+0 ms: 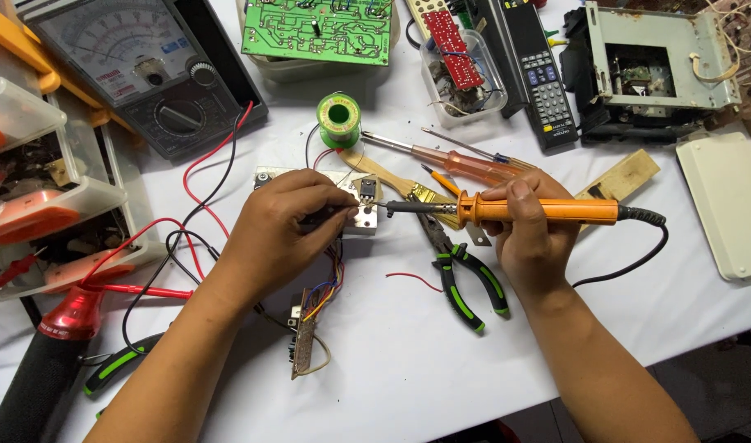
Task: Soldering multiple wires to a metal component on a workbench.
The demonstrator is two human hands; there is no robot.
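Orange and slim, the soldering iron lies level in the right hand, whose fingers are wrapped tightly round its handle, with its dark tip pointing left to a small black component on a pale metal block near the middle of the counter. The left hand is curled over the left part of that block, thumb and fingertips pinched together on a thin dark tool or wire whose end meets the iron's tip; what exactly it grips is too small to tell. A bundle of coloured wires runs from the block toward the near edge to a narrow brown circuit strip standing on its side.

Just beneath the iron, between the hands, lie green-handled pliers, jaws pointing far and left, and beside them a short red wire scrap. Farther off rest a screwdriver with a clear orange handle and a green spool of solder. At the far left sits an analogue multimeter, its red and black leads looping across the white surface. A green circuit board lies at the far edge, a black remote control to its right, and a grey metal chassis in the far right corner. Clear plastic trays stack along the left edge.
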